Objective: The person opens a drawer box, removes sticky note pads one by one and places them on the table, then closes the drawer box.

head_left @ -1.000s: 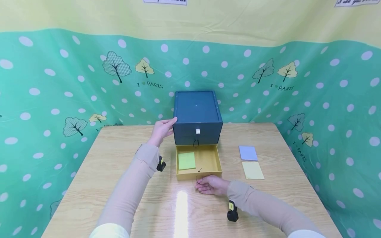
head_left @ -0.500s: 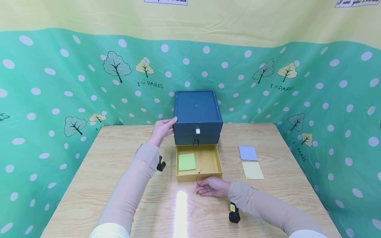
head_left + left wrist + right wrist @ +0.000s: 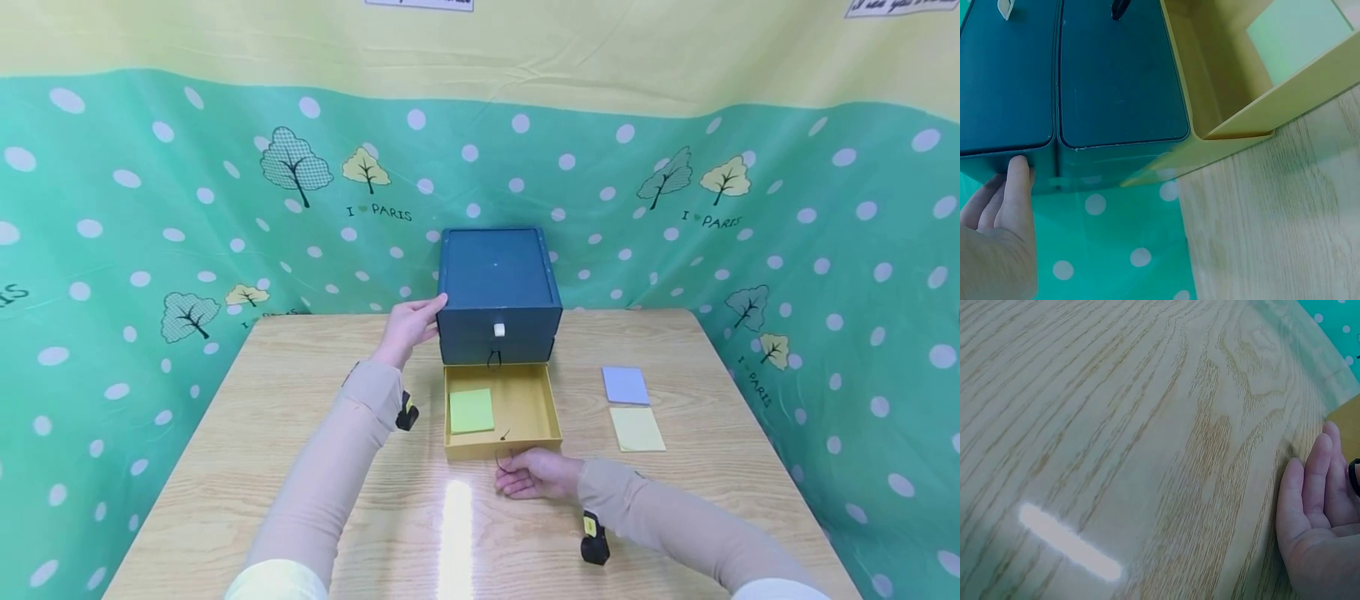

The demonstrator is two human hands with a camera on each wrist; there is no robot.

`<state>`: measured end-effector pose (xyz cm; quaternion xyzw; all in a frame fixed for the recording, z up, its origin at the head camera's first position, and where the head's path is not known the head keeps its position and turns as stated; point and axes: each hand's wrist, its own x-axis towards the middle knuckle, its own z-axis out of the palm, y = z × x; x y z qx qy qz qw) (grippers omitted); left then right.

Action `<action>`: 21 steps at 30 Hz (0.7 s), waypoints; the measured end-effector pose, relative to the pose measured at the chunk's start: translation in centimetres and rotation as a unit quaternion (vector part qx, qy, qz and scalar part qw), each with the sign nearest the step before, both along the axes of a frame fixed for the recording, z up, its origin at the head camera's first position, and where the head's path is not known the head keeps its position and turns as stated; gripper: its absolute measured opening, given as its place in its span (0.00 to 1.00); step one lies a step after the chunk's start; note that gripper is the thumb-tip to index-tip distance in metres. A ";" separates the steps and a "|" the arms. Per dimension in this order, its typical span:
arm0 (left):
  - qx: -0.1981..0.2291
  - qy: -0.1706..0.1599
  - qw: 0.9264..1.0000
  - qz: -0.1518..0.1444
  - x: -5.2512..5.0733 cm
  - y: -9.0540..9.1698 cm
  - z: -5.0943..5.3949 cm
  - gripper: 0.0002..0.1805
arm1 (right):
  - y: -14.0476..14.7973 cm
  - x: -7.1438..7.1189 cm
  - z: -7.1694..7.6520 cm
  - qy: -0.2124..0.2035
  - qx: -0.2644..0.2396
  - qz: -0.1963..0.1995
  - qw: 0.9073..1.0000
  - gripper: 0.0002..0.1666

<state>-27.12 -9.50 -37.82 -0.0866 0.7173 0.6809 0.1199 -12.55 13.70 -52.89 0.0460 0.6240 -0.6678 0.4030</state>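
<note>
A dark blue drawer box (image 3: 498, 271) stands at the back of the table, its lowest, tan drawer (image 3: 525, 398) pulled out. In that drawer lies a green pad of sticky notes (image 3: 472, 411), toward the left side. My left hand (image 3: 410, 327) rests against the box's left side near the upper front corner; in the left wrist view its fingers (image 3: 1018, 187) press there fairly straight. At the drawer's front, my right hand (image 3: 537, 473) pinches the thin dark loop pull (image 3: 500, 460), seen as a black loop (image 3: 1354, 476) in the right wrist view, partly cut off.
Right of the drawer, a blue-violet pad (image 3: 626, 386) and a pale yellow pad (image 3: 637, 429) lie on the wooden table (image 3: 315, 467). The upper drawers have a white tab (image 3: 498, 330) and a black loop (image 3: 493, 360). A patterned green curtain (image 3: 360, 275) hangs behind.
The right hand has moved slightly toward the person, and the tan drawer has slid out a little further with the green pad in it. The left hand has stayed on the box.
</note>
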 end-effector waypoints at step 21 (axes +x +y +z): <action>-0.005 0.011 1.000 -0.005 -0.2 -0.1 -0.3 0.31 | 0.2 0.4 -0.3 -0.004 0.008 0.035 0.999 0.17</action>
